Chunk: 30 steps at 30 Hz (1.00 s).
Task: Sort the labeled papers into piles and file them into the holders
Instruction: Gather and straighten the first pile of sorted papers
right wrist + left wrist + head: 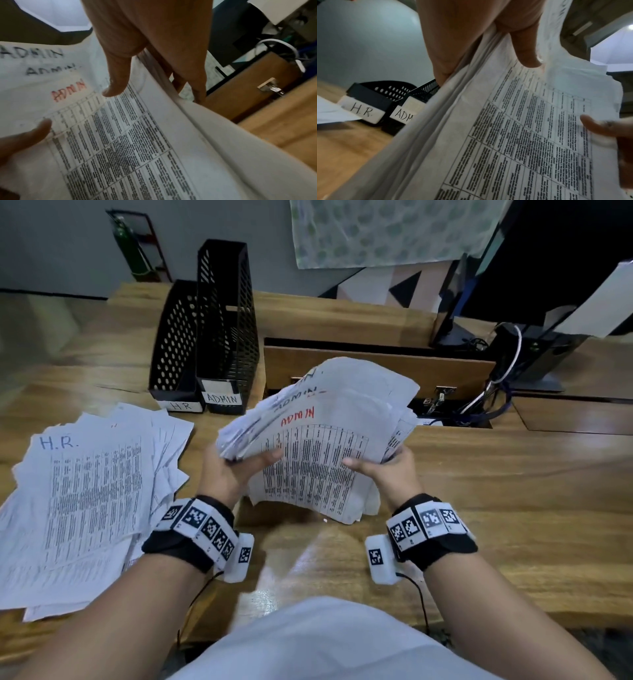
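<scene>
Both hands hold the ADMIN stack (322,440) lifted off the desk (496,474), in front of the ADMIN holder (226,337) and a little to its right. Left hand (233,470) grips the stack's left edge: thumb (527,54) on the top sheet, fingers underneath. Right hand (387,470) grips the right edge the same way, thumb (116,83) on top. Sheets fanned and bowed; top sheet marked ADMIN in red. HR holder (174,344) touches the ADMIN holder's left side. HR pile (78,498) lies flat on the desk, front-left of the holders.
</scene>
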Available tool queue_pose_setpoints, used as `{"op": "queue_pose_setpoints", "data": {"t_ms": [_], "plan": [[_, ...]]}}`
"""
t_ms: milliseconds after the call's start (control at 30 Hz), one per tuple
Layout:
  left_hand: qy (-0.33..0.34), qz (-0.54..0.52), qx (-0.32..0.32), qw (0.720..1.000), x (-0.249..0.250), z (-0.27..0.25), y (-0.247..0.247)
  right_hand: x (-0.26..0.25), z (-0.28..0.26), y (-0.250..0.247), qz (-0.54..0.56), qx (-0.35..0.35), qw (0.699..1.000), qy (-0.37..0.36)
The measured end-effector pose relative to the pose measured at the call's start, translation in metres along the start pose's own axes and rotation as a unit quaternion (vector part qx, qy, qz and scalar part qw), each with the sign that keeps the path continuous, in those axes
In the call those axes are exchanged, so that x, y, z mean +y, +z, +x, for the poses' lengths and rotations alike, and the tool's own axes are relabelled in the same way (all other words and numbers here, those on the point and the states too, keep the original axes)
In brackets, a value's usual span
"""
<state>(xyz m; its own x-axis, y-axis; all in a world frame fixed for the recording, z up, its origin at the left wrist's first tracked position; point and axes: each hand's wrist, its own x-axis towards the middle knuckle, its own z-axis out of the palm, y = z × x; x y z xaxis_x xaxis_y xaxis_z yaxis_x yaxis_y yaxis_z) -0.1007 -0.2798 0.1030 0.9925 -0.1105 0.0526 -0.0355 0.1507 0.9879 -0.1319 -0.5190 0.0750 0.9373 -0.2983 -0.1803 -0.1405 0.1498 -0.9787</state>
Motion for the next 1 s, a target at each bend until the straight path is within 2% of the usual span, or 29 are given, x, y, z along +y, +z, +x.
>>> {"op": "queue_pose_setpoints", "data": {"t_ms": [133,200,333,433,567,733,867,933,1000], "plan": [[-0.024,-0.005,-0.009,1.000,-0.008,0.003,-0.012,0.017,0.007,-0.009,-0.041,-0.014,0.996,0.073],[-0.044,-0.007,-0.012,0.999,-0.009,0.003,-0.015,0.022,0.006,-0.007,-0.058,-0.015,0.995,0.077],[-0.031,-0.013,-0.039,0.999,0.001,0.001,-0.005,0.013,-0.001,0.008,0.009,0.021,0.999,0.027],[0.007,-0.043,-0.038,0.998,0.011,0.003,-0.006,-0.002,0.000,0.005,0.083,-0.009,0.996,-0.018],[0.004,-0.028,-0.048,0.998,0.012,0.003,-0.015,-0.016,-0.007,0.000,0.050,-0.037,0.996,-0.063],[0.024,0.011,-0.077,0.997,0.013,0.004,-0.004,-0.035,-0.020,0.016,0.081,-0.064,0.990,-0.095],[0.037,-0.005,-0.061,0.997,0.012,0.008,-0.010,-0.042,-0.018,0.015,0.094,-0.010,0.990,-0.105],[0.015,0.000,-0.076,0.997,0.009,0.006,-0.010,-0.040,-0.017,0.016,0.074,0.006,0.993,-0.094],[0.010,-0.005,-0.061,0.998,0.008,0.003,-0.004,-0.040,-0.017,0.023,0.063,0.013,0.994,-0.086]]}}
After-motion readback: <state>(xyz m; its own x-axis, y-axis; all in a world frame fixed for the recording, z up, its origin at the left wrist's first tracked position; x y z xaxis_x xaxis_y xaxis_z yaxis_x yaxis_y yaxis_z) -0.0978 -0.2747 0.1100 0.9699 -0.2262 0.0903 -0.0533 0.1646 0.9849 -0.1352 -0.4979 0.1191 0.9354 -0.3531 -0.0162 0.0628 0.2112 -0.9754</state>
